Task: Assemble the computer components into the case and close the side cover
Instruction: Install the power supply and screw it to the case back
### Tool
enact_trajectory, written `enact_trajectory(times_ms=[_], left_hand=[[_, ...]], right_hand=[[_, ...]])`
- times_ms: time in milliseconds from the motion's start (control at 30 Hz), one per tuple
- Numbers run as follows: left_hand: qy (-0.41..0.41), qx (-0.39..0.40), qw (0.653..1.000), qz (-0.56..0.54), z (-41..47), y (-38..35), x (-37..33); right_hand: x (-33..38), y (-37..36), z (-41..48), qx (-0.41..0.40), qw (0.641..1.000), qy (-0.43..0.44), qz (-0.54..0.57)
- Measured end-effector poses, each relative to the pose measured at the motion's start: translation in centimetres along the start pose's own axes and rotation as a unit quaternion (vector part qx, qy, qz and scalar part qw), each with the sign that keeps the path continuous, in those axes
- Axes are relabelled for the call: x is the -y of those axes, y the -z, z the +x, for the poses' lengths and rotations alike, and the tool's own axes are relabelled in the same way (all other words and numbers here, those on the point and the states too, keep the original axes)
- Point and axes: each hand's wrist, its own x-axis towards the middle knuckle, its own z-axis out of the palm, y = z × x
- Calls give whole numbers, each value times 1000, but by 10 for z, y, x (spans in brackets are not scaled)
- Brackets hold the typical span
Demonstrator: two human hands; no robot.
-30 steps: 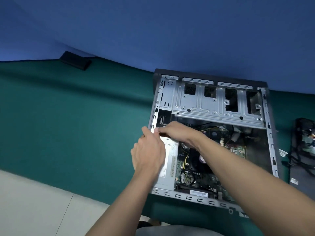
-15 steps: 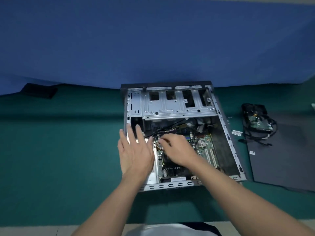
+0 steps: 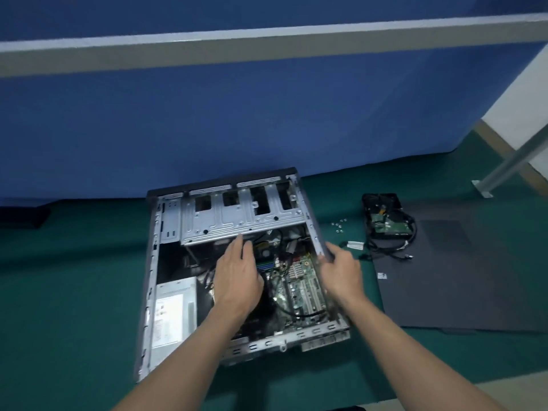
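Head view: we log the case [image 3: 151,262], side open, at lower centre on the green mat [image 3: 74,277], power supply [image 3: 175,310] in its lower-left corner. Left hand [image 3: 237,280] flat, fingers straight, over the motherboard [image 3: 302,289]. Right hand [image 3: 341,271] seems, through blur, to curl its fingers over the case's right wall. Side cover [image 3: 459,277] lies at right, hard drive [image 3: 385,223] at its upper-left corner.

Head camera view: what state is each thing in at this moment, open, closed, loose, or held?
Grey metal computer case: open, lying on its side.
Black flat side cover: off, flat on the green mat.
Silver box power supply: seated inside the case.
Black hard drive with cables: outside the case.
Small silver screws: loose on the mat.
Left hand: open, above the case's inside.
Right hand: grips the case's right wall.
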Motion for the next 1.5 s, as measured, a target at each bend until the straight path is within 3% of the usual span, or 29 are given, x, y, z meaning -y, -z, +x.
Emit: enact_trajectory(times_ms=[200,267,400,733,933,1233,1300,1367,1400,1467,1500], left_hand=[[-63,-4,995,-80,52,-17,-100],[-54,18,995,-82,67,-24,-120],[-8,34,998,-47,89,-34,-138],[44,-46,998,24,120,-53,-158],[-17,-91,994,50,122,-55,-159],[-33,-99,994,11,121,-54,-159],[-40,-106,993,11,121,-54,-158],[-49,-110,993,17,121,-55,-157],[-56,-114,992,19,121,-55,-156],[-67,-125,990,17,120,-55,-155],[-71,-128,989,17,120,-55,-155]], right_hand=[[-33,39,35,173,971,-44,161],[-48,48,48,173,964,-75,186],[-79,55,81,69,992,-83,60],[-78,17,167,69,988,64,-121],[-67,3,196,90,954,106,-264],[-71,-2,204,83,943,126,-296],[-67,-1,205,51,969,109,-216],[-58,4,204,57,998,3,25],[-53,10,202,87,973,-77,200],[-48,21,191,183,844,-186,468],[-48,26,184,221,788,-213,534]])
